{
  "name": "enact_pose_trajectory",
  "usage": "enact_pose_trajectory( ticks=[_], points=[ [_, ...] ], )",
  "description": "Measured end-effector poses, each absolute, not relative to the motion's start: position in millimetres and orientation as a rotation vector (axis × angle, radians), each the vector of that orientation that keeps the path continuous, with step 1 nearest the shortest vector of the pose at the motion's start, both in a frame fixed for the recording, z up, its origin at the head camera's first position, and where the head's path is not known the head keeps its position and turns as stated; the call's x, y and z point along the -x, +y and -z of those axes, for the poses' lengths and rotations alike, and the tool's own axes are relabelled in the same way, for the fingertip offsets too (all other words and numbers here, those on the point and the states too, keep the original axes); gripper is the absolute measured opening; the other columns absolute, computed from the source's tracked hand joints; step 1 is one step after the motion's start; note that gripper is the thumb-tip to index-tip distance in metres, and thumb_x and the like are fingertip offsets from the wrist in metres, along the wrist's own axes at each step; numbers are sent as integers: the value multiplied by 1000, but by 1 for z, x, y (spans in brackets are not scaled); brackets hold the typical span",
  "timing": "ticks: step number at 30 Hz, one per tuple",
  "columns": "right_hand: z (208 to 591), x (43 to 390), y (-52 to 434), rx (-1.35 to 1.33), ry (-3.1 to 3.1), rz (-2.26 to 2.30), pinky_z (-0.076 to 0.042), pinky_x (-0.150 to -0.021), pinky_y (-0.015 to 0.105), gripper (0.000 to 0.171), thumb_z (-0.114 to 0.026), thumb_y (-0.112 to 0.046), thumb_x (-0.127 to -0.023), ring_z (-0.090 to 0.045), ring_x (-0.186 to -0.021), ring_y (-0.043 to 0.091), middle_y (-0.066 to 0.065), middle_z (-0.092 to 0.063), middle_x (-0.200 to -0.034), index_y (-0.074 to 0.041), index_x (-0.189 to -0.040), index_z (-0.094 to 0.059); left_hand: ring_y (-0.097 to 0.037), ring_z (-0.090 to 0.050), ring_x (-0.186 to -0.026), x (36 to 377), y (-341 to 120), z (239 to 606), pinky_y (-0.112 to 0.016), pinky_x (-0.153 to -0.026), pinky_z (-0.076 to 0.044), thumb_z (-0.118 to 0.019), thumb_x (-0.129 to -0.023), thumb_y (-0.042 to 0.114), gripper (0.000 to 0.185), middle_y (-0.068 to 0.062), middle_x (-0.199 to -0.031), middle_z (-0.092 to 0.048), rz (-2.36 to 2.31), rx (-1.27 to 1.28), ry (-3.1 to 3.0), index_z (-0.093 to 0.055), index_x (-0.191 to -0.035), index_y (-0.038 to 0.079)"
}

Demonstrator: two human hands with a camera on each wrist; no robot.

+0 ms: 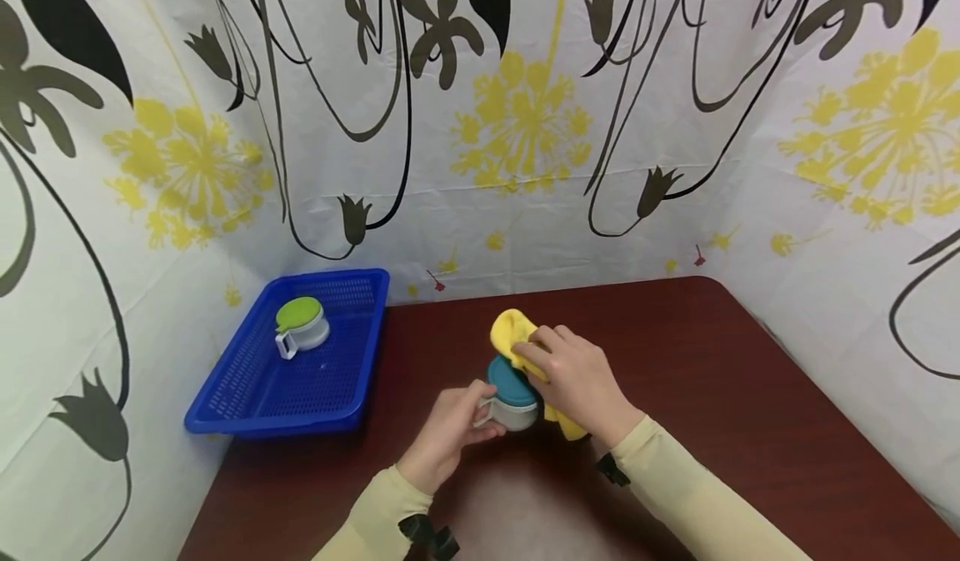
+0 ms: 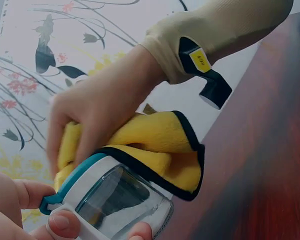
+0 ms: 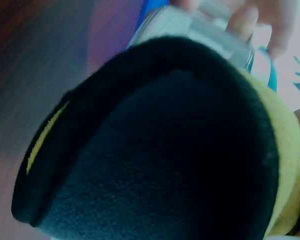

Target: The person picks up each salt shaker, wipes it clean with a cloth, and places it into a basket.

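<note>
A dark red-brown table point(image 1: 750, 394) stands against floral-printed white curtain walls point(image 1: 525, 127).

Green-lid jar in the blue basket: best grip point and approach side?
Take the green-lid jar by its white handle, which juts toward the basket's near-left. Come from above at that side: the blue basket walls block low approaches, and the domed lid offers fingers little purchase.

basket point(image 1: 247, 394) left on table point(image 1: 750, 394) | cup point(image 1: 302, 326) in basket | jar point(image 1: 513, 398) right of basket, cloth point(image 1: 512, 332) on it
</note>
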State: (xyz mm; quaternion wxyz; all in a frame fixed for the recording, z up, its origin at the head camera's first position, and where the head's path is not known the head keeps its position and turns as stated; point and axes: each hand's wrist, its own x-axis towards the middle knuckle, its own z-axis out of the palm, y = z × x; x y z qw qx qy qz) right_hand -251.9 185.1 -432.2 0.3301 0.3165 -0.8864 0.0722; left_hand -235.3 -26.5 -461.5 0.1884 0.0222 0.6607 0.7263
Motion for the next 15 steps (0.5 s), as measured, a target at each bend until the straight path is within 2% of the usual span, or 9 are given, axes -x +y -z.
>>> enact_pose_trajectory(
  ticks=[2,10,15],
  points=[
    [433,255,189,-789,-2314,-199,-56,-64,34,47,-91,-24,-74,-57,-86,18,2,-61,-102,-18,-117,-73,-29,-70,-76,236,-28,461,-40,-77,-58,-63,-93,33,47,-5,-62,-46,-2048,-59,1878,-40,-62,6],
    [436,259,189,-772,-2299,-323,-55,-61,31,41,-87,-23,-79,-57,-84,16,1,-62,-100,-18,-117,-73,-28,-70,-75,239,-32,459,-40,-78,-58,-57,-96,37,49,-3,-58,-39,-1970,-76,1925,-38,-61,10],
    [438,259,184,-765,-2302,-388,-54,-60,30,39,-86,-22,-80,-57,-84,14,-1,-62,-101,-19,-116,-73,-25,-67,-71,238,-34,458,-34,-70,-52,-55,-98,40,51,-3,-58,-42,-1898,-105,1994,-41,-60,9]
  ],
)
